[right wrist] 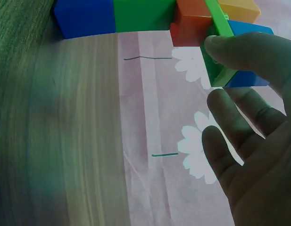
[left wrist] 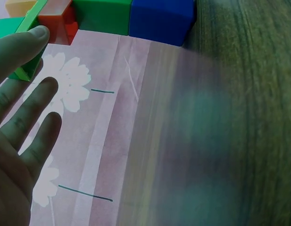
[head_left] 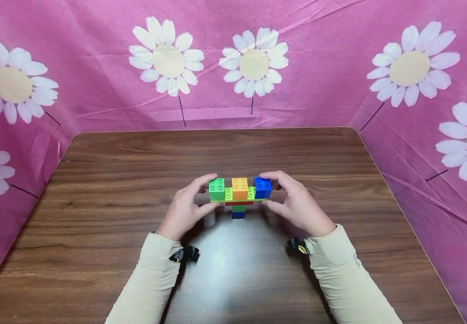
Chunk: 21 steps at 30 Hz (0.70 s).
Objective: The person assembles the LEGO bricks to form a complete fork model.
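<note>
A T-shaped toy brick structure stands upright on the table. Its stem is a blue brick (left wrist: 162,19) at the bottom with a green brick (left wrist: 103,16) above it. A red brick (right wrist: 192,21) sits under a long lime-green plate (head_left: 228,194). On the plate stand a green brick (head_left: 216,189) at left, an orange brick (head_left: 239,188) in the middle and a blue brick (head_left: 263,187) at right. My left hand (head_left: 183,208) pinches the structure's left end, thumb against the plate. At the right end, my right hand (head_left: 298,204) pinches likewise, its other fingers spread.
The brown wooden table (head_left: 136,166) runs out on all sides of the structure. Pink cloth (head_left: 318,99) with white daisies hangs at its back and sides. A dark strap device (head_left: 184,254) is on the left wrist, another (head_left: 296,246) on the right.
</note>
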### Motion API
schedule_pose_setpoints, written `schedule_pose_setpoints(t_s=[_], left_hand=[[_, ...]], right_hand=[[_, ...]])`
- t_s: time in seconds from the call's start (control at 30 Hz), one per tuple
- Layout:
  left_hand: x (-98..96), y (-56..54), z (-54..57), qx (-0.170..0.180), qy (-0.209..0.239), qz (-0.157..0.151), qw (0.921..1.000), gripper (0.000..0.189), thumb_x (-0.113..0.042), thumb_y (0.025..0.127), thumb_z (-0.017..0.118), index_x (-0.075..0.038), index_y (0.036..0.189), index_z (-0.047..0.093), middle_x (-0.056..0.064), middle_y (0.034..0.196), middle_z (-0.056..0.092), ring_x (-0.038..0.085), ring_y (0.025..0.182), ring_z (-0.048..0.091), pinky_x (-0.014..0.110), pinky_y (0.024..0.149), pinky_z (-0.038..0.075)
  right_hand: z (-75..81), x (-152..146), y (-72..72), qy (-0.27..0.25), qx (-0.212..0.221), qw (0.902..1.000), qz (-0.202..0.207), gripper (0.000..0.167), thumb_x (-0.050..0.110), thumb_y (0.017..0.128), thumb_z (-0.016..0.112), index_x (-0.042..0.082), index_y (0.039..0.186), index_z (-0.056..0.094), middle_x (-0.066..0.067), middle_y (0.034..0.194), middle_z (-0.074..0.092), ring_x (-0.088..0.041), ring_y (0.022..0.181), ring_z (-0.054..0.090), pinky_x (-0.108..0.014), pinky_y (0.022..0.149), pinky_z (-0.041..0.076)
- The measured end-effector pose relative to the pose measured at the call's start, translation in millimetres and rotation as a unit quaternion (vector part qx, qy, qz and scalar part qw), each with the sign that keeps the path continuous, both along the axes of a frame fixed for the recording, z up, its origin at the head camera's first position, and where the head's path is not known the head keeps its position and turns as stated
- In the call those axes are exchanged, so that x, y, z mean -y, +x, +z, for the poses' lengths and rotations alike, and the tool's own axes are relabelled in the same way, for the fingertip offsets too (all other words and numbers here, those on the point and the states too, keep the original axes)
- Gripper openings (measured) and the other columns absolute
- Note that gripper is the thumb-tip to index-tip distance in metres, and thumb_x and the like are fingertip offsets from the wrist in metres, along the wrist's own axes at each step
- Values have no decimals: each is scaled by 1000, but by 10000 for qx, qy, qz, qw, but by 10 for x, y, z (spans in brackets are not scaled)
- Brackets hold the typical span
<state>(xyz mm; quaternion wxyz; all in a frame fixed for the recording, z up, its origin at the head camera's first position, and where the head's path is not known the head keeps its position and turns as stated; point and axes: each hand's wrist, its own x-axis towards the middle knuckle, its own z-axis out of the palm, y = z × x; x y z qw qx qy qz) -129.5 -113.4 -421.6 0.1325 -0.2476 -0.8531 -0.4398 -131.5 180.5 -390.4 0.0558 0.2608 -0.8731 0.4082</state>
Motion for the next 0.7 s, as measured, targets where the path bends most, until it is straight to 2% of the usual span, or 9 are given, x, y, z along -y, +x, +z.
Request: schedule_pose_setpoints(t_s=[0.23, 0.33, 0.53, 0.7], left_hand=[[13, -11, 27, -53, 145, -37, 9999, 73, -7, 78, 87, -16, 141, 53, 10, 109, 71, 32, 95, 69, 44, 70, 61], [22, -13, 27, -101, 172, -3, 9998, 72, -8, 77, 87, -17, 141, 54, 10, 108, 72, 34, 93, 69, 45, 71, 61], [45, -21, 22, -140, 275, 51, 9995, 73, -9, 78, 87, -14, 143, 55, 8, 126, 68, 30, 96, 68, 44, 74, 60], [57, -27, 18, -191, 417, 16, 9989, 72, -8, 79, 86, -13, 144, 56, 6, 134, 64, 29, 98, 68, 44, 84, 58]], right_hand=[[-23, -26, -31, -321, 173, 9993, -50, 70, -4, 78, 83, 10, 141, 54, -4, 112, 64, -23, 97, 60, -42, 76, 57], [-28, -31, -39, -481, 175, 9986, -110, 72, -5, 78, 82, 10, 142, 53, -6, 110, 66, -22, 96, 60, -43, 78, 56], [-37, -43, -51, -771, 176, 9967, -198, 73, -4, 76, 84, 11, 142, 55, -7, 104, 68, -24, 93, 62, -34, 81, 54], [-36, -51, -50, -772, 237, 9966, -185, 71, 0, 77, 85, 9, 141, 57, -5, 102, 71, -30, 92, 63, -32, 82, 53]])
